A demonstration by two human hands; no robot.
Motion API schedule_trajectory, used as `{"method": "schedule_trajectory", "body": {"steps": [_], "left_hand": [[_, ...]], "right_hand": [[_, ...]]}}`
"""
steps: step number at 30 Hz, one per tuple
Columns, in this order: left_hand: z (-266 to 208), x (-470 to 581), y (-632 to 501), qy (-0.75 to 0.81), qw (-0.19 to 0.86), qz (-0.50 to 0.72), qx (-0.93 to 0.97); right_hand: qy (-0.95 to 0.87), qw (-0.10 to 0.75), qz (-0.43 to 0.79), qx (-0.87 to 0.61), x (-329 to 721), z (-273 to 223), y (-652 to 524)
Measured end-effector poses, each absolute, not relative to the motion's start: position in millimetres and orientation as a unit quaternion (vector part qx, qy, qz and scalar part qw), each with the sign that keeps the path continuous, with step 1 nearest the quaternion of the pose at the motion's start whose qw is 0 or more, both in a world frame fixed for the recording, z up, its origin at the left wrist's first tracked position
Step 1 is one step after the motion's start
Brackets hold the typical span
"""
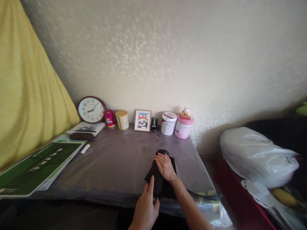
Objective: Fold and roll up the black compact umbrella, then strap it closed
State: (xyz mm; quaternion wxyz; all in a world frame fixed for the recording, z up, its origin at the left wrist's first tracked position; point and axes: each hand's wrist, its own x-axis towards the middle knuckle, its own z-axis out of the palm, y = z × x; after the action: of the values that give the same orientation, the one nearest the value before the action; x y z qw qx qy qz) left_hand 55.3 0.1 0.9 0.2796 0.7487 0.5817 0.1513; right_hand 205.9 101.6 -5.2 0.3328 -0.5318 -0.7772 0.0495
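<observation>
In the head view, the step in hand seems to be flattening a black fabric bundle (pixel 157 184), which lies on the table (pixel 115 163) beneath the right fingers, its loose flaps spreading to either side. The right hand (pixel 166 166) lies outstretched over its far part, while the left hand (pixel 146 204) brackets the near end between spread thumb and forefinger, whether gripping I cannot tell; the next move probably calls for steadying that end under light palm pressure.

The right hand (pixel 166 166) lies palm down, farther forward than the left hand (pixel 146 204), its forearm angled.
</observation>
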Motion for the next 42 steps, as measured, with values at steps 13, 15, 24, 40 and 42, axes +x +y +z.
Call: {"method": "schedule_trajectory", "body": {"steps": [13,15,24,40,42], "left_hand": [[-3.6,53.9,2.0,0.577,0.295,0.173,0.742],[-5.8,52.6,2.3,0.571,0.302,0.19,0.739],[-17.7,45.6,10.0,0.521,0.354,0.299,0.717],[-16.7,48.7,7.7,0.541,0.328,0.243,0.736],[-17.6,49.6,7.8,0.545,0.324,0.236,0.736]], "right_hand": [[-0.552,0.436,0.076,-0.707,265.3,-8.9,135.0],[-0.534,0.44,0.077,-0.718,270.4,-11.3,115.5],[-0.667,0.247,0.012,-0.703,214.5,-42.8,61.9],[-0.616,0.237,-0.129,-0.74,266.7,-48.1,87.9],[-0.632,0.296,-0.138,-0.703,259.3,-56.5,83.9]]}}
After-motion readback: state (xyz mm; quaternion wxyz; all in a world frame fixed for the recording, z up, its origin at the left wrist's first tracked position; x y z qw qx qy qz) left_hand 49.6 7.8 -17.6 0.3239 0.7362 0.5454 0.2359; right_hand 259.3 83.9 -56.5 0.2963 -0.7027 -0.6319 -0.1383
